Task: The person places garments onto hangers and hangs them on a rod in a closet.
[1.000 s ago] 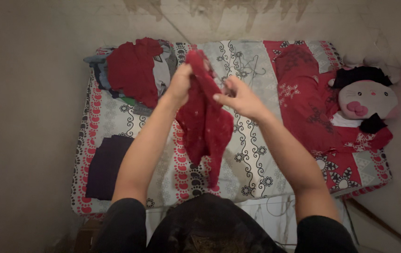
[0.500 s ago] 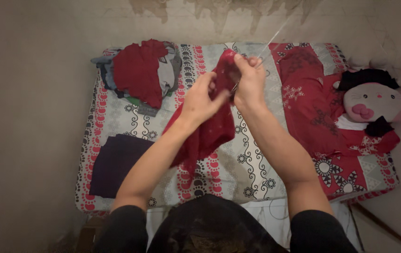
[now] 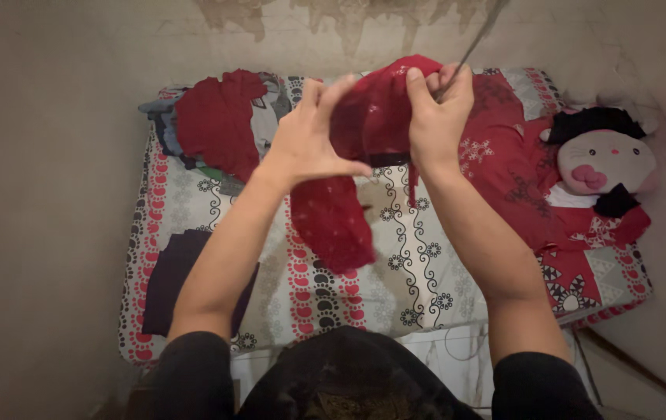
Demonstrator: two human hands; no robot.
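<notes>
I hold a dark red lacy garment (image 3: 348, 202) up over a patterned mattress (image 3: 418, 264). My right hand (image 3: 440, 117) grips its top edge, fingers closed on the cloth. My left hand (image 3: 310, 140) is at the garment's left side, fingers spread and thumb pressed against the fabric. The lower part of the garment hangs loose between my forearms.
A heap of red and grey clothes (image 3: 216, 124) lies at the mattress's far left. A dark purple folded cloth (image 3: 173, 276) sits at the near left corner. A red snowflake blanket (image 3: 520, 179) and a plush doll (image 3: 601, 159) lie on the right. Walls close in on three sides.
My hands have risen and moved together at the garment's top. The garment has bunched up higher, with less of it hanging down.
</notes>
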